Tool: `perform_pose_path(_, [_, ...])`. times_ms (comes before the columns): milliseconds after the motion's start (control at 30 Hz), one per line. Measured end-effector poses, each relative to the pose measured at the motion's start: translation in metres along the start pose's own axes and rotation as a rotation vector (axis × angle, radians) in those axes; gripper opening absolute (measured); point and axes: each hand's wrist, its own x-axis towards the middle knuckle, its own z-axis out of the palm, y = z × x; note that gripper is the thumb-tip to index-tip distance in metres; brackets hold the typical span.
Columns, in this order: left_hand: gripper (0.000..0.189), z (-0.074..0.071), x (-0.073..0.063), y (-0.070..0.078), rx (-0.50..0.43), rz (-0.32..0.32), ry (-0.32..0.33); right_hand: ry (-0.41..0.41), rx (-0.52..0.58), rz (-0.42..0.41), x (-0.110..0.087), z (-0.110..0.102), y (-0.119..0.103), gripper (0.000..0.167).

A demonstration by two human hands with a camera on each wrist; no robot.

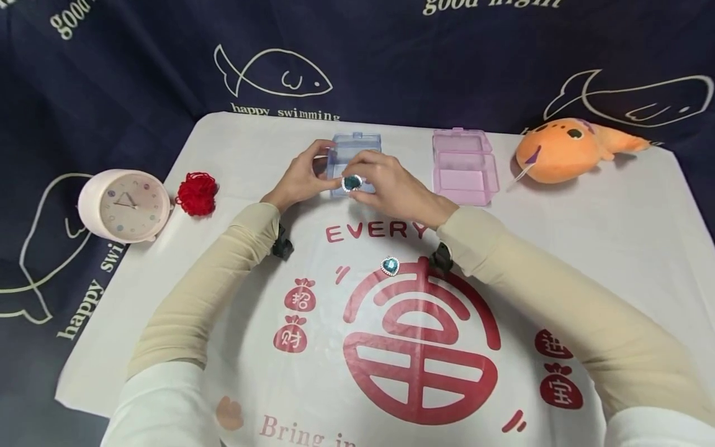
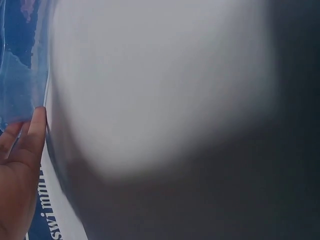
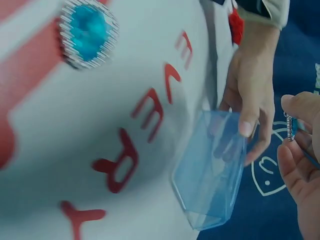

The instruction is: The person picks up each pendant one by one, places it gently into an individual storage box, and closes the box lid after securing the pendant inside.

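Observation:
A see-through blue plastic box (image 1: 357,141) stands with its lid up near the table's far edge. My left hand (image 1: 298,180) grips its left side, the thumb on the near wall (image 3: 252,85). Between the thumb and fingers of my right hand (image 1: 388,183) is a blue-green gem pendant (image 1: 352,182) with a sparkling silver rim, pinched in front of the box. The right wrist view shows this pendant (image 3: 290,127) edge-on. A second, heart-shaped gem pendant (image 1: 390,266) lies on the table, nearer to me. Only the fingers and part of the palm (image 2: 22,175) show in the left wrist view.
A pink see-through box (image 1: 463,180) lies open to the right, and beyond it an orange plush fish (image 1: 558,151). At the left are a white and pink clock (image 1: 131,205) and a red yarn bundle (image 1: 198,194). A dark blue cloth (image 1: 391,74) hangs behind the white table (image 1: 246,161).

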Motion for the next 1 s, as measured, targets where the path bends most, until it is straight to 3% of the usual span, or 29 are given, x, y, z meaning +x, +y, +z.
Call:
perform_pose_path(300, [0.073,-0.002,-0.001,0.003,-0.023,-0.009,0.014,-0.053,-0.039,0.111,0.035,0.007,0.018,0.028])
perform_pose_path(533, [0.07,0.0,-0.013,0.025,-0.048,-0.029,0.006,-0.085,-0.027,0.166,0.05,0.015,0.03,0.026])
perform_pose_path(667, [0.07,0.002,-0.014,0.028,-0.059,-0.04,0.004,-0.104,-0.023,0.204,0.053,0.019,0.038,0.026])
perform_pose_path(833, [0.071,0.003,-0.012,0.025,-0.072,-0.041,0.011,-0.145,-0.03,0.228,0.058,0.025,0.047,0.025])
perform_pose_path(1000, [0.073,0.005,-0.006,0.009,-0.098,-0.023,0.028,-0.179,-0.045,0.273,0.061,0.031,0.051,0.017])
